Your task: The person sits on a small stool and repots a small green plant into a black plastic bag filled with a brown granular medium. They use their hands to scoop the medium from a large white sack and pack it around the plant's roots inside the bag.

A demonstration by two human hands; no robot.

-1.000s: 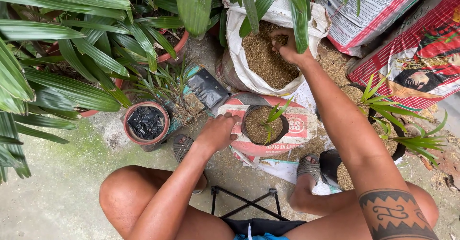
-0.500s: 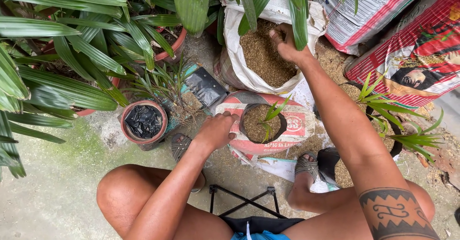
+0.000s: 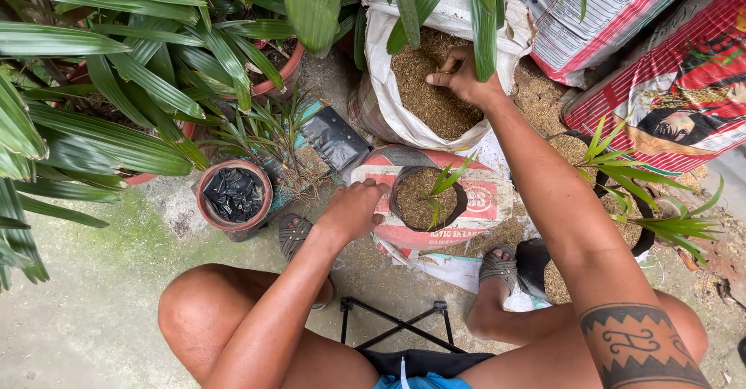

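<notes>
Seedling bag (image 3: 423, 196) of brown mix with a small green shoot, set on a flattened sack (image 3: 482, 202) between the feet.

Steadied at its left rim by the left hand (image 3: 353, 210), fingers curled against the black plastic, grasping the bag's edge. Reaching up and away, right hand (image 3: 463, 78) now sunk at the far side of the white sack (image 3: 388, 62) of husk-like potting mix, fingers bent down into the material; whether clenched on a handful cannot be told. Compared with a second ago, pushed a little deeper into the mix, wrist lower, while the bag and left hand sit unchanged. Judged from that: scooping in hand, more fill needed around the shoot. Round about: terracotta pot (image 3: 235, 195) lined with black plastic to the left, palm fronds (image 3: 116, 62) above it, printed sacks (image 3: 660, 86) to the right, folding stool frame (image 3: 396, 323) below.
</notes>
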